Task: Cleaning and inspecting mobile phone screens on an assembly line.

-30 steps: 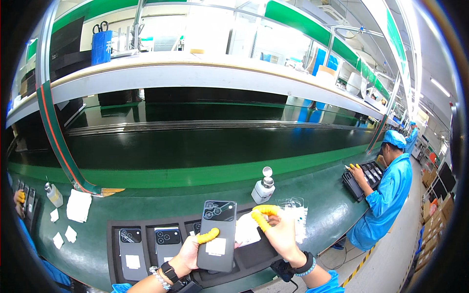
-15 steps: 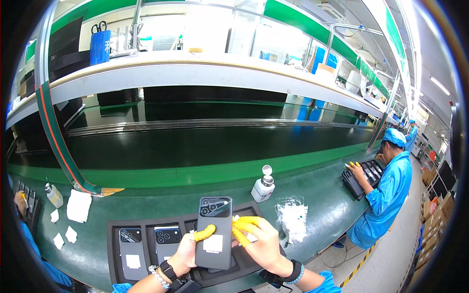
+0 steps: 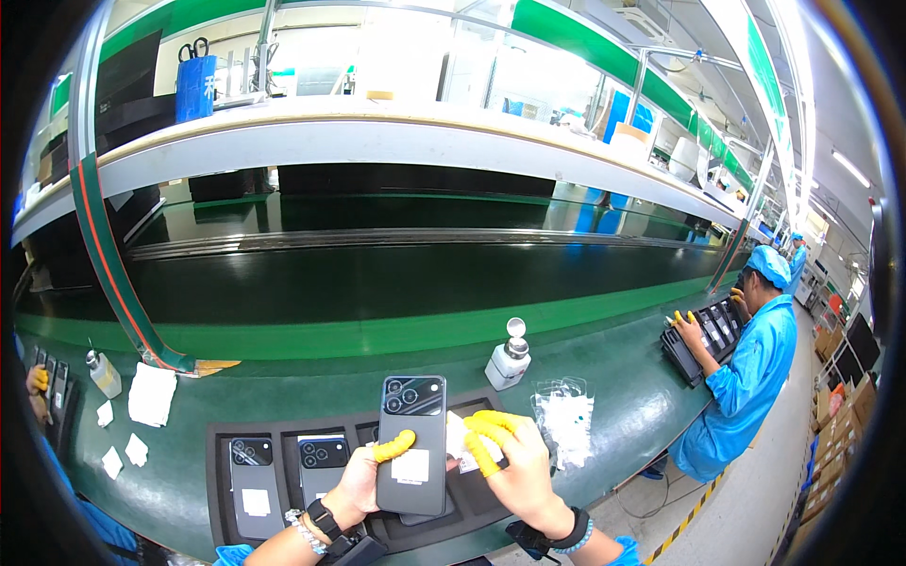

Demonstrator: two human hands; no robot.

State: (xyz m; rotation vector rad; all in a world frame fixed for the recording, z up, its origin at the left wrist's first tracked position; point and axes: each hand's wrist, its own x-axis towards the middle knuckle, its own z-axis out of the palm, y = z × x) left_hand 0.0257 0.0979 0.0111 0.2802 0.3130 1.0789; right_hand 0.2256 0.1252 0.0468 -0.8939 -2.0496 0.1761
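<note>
dark grey phone (image 3: 427, 439), showing glossy black camera panel (image 3: 415, 389) above white label (image 3: 410, 466), is hovering over black tray (image 3: 218, 472); left hand (image 3: 355, 485) clasping phone's side; right hand (image 3: 525, 474) pinching white piece (image 3: 457, 436) above tray.

A long green workbench (image 3: 283, 391) runs beneath a pale raised shelf (image 3: 377, 141) beside metal posts (image 3: 83, 113). To the right, yellow-and-black tape (image 3: 691, 518) stripes the grey floor (image 3: 675, 507); cardboard boxes (image 3: 840, 462) stand stacked, and a tube light (image 3: 851, 169) glows overhead.

A head-worn fisheye looks forward and down over the bench (image 3: 293, 389).
</note>
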